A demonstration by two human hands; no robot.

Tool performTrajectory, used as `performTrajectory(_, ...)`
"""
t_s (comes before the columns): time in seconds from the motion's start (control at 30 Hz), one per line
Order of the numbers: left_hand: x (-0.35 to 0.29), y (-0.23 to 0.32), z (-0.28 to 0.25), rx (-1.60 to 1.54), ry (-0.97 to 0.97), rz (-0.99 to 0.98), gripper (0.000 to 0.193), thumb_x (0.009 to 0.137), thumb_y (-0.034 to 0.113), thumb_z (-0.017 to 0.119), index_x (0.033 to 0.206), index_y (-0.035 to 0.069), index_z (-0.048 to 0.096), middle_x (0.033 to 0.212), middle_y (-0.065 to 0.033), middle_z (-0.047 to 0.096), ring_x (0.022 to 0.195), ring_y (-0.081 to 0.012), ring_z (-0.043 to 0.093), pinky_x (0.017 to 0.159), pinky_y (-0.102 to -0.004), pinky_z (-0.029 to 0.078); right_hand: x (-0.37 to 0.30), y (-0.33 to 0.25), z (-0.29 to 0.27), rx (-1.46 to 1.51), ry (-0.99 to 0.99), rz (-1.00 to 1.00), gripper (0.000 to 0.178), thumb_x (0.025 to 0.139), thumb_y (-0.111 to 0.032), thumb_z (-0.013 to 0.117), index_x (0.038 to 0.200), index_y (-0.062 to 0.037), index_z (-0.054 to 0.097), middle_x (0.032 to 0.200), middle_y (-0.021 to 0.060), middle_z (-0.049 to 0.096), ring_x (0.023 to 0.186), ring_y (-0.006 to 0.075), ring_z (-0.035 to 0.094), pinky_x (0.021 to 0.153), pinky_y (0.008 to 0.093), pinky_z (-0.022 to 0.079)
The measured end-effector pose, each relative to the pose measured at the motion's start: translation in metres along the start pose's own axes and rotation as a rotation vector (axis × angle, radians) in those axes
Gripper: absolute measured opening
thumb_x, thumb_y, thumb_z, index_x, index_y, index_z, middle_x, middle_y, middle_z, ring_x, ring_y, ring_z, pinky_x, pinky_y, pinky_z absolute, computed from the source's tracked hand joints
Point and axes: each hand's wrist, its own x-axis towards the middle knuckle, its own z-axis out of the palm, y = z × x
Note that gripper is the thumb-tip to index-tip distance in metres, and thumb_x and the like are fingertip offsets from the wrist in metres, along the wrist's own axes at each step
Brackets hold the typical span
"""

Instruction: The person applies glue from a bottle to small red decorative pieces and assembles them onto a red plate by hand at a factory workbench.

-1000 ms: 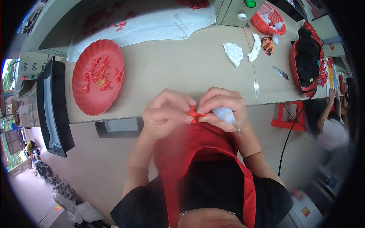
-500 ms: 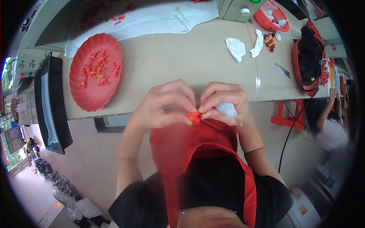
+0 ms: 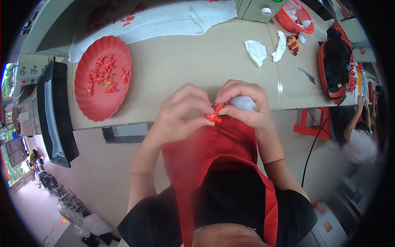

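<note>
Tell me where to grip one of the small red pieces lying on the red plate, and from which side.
Pinch a piece at the edge of the heap of small red pieces across its thin middle, coming straight down from above. The red plate is shallow with a raised fluted rim, so a sideways approach would hit the rim.

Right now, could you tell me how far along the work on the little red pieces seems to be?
A batch of small red pieces already lies on the red scalloped plate; whether those are finished cannot be told. In hand: the left hand and right hand pinch one red piece between the fingertips, the right also holding a small white squeeze bottle. More red bits lie on the white sheet beyond.
</note>
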Motion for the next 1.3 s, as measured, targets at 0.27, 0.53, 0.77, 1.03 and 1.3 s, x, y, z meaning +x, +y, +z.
performTrajectory(0.27,-0.001,-0.001,0.010,0.194,0.118,0.066,0.025,0.062,0.000,0.077,0.083,0.004,0.062,0.086,-0.0085,0.056,0.072,-0.0190,0.059,0.059,-0.0290,0.049,-0.001,0.008,-0.004,0.044,0.029,0.058,0.022,0.067,0.011,0.068,0.087,0.0026,0.066,0.085,0.0125,0.064,0.074,0.0166,0.060,0.063,0.0264,0.047)
performTrajectory(0.53,-0.003,0.000,0.010,0.122,0.132,-0.028,0.025,0.063,-0.004,0.075,0.084,0.003,0.062,0.086,-0.0084,0.056,0.074,-0.0182,0.059,0.060,-0.0282,0.050,-0.001,0.008,-0.003,0.073,0.024,0.074,0.024,0.067,0.012,0.067,0.088,0.0026,0.067,0.086,0.0120,0.063,0.074,0.0156,0.060,0.063,0.0250,0.047)
performTrajectory(0.77,-0.006,-0.006,0.011,0.108,0.129,-0.035,0.026,0.063,-0.004,0.075,0.085,0.004,0.062,0.088,-0.0086,0.056,0.075,-0.0182,0.059,0.061,-0.0280,0.050,-0.002,0.008,-0.002,0.090,0.029,0.131,0.024,0.068,0.012,0.066,0.090,0.0025,0.067,0.086,0.0114,0.063,0.075,0.0150,0.059,0.063,0.0242,0.046)
performTrajectory(1.03,-0.011,-0.005,0.014,0.064,0.176,-0.091,0.024,0.068,-0.010,0.070,0.086,-0.003,0.057,0.093,-0.0108,0.051,0.081,-0.0170,0.060,0.069,-0.0274,0.056,0.006,0.016,-0.035,-0.426,0.322,0.047,0.022,0.069,0.002,0.069,0.091,-0.0019,0.067,0.094,0.0094,0.063,0.077,0.0158,0.060,0.068,0.0275,0.047)
performTrajectory(1.3,-0.004,-0.009,0.023,0.137,0.268,-0.066,0.025,0.068,-0.013,0.068,0.087,-0.003,0.057,0.093,-0.0103,0.051,0.080,-0.0172,0.060,0.067,-0.0268,0.056,0.014,0.031,-0.061,-1.229,0.477,0.428,0.012,0.076,-0.007,0.066,0.087,-0.0007,0.066,0.087,0.0082,0.063,0.070,0.0185,0.060,0.065,0.0272,0.047)
